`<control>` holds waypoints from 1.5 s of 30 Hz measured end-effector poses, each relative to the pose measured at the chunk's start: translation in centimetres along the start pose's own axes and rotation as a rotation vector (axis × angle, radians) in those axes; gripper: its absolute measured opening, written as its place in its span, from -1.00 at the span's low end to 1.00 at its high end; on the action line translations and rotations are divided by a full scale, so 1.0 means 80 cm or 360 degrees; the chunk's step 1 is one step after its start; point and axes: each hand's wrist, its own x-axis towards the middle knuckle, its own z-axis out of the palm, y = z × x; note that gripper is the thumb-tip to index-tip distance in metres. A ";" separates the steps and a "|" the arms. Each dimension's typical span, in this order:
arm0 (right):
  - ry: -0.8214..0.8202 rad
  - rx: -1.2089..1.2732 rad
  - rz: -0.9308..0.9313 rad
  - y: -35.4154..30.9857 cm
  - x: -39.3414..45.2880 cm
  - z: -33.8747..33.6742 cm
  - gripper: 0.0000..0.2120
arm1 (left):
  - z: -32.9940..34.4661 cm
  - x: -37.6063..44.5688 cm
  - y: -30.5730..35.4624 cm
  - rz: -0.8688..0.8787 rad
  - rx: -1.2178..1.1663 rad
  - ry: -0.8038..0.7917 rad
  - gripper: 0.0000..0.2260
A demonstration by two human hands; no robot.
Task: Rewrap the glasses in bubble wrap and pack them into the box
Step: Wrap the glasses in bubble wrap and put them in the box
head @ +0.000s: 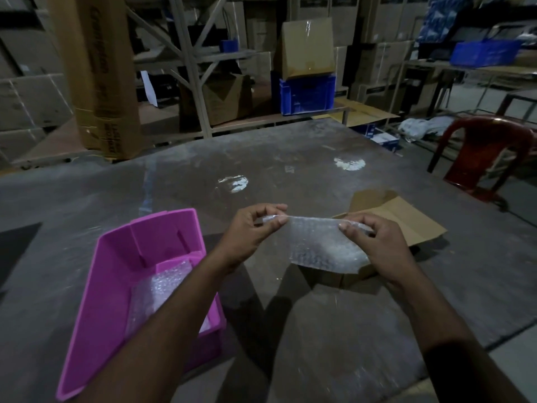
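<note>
Bubble wrap [322,242], one clear sheet of it, hangs stretched between two bare hands above the grey table [290,330] in the single head view. The left hand [255,231] pinches the sheet's upper left corner between thumb and curled fingers; the right hand [374,242] pinches the upper right corner the same way, so the sheet droops down from its top edge. Whether a glass is inside the sheet cannot be told. Just behind and under the right hand lies one small cardboard box [401,219], open, with its flaps spread out flat on the table; the sheet's lower edge hangs in front of the box's near side. To the left stands one pink plastic bin [116,271], open at the top, and inside it lies more bubble wrap [165,286], bunched up; how many pieces it makes is unclear, and the left forearm crosses over the bin's right corner. Two bright patches of reflected light show on the tabletop farther back. At the table's far left edge leans one tall cardboard carton [101,77]. One red plastic chair [488,155] stands at the right. Beyond, on racks stacked with cartons, three blue crates [306,93] are visible.
</note>
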 end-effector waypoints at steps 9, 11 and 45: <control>-0.0020 0.0361 0.0094 0.011 -0.001 0.002 -0.77 | 0.021 0.001 -0.011 -0.0071 0.0002 -0.0026 -0.86; -0.0051 0.0430 0.0186 0.012 -0.005 -0.001 -0.77 | 0.027 -0.002 -0.012 -0.0127 0.0060 -0.0092 -0.80; -0.0199 0.0176 0.0368 0.060 -0.019 -0.048 -0.81 | 0.079 0.006 -0.037 -0.0393 -0.0015 -0.0318 -0.74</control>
